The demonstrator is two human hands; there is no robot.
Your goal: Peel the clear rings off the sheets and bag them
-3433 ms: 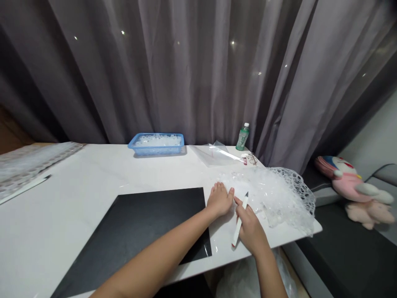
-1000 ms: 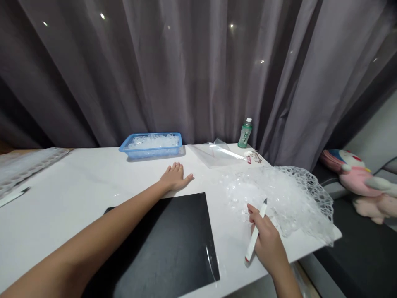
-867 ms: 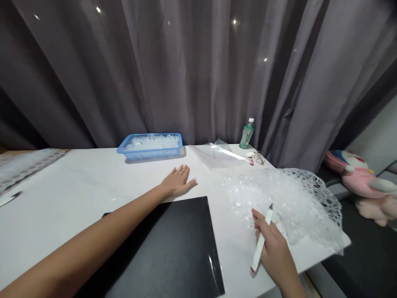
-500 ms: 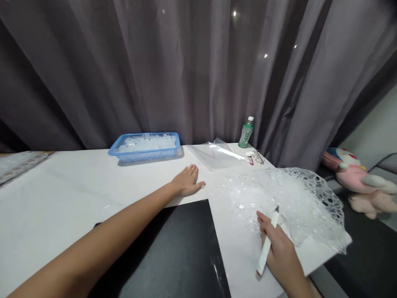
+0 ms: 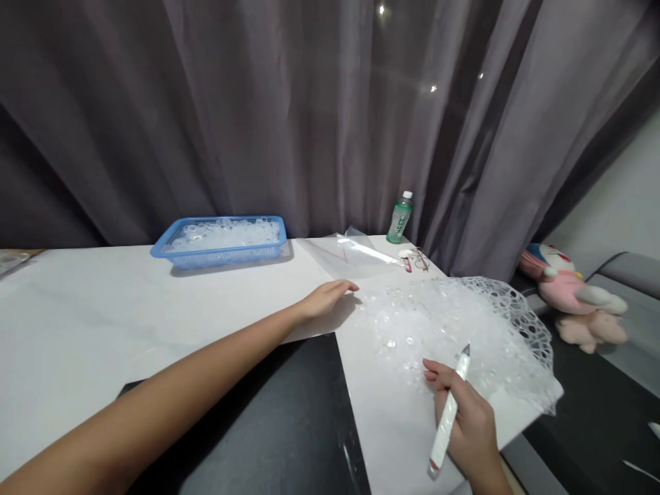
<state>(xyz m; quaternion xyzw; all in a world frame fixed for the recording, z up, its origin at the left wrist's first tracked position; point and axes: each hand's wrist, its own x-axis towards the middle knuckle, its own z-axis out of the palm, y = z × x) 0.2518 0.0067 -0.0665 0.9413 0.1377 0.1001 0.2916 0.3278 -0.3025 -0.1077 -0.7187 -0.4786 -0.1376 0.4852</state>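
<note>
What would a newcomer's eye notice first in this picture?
The crumpled clear plastic sheet at the right end of the white table stands out first, with the right hand holding a white pen-like tool at its near edge. The left hand lies open by the sheet's left edge, beyond a black mat.

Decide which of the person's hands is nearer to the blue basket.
Left. The left hand is over the table, right of the blue basket and apart from it; the right hand, gripping a white tool, is much farther, by the near edge.
</note>
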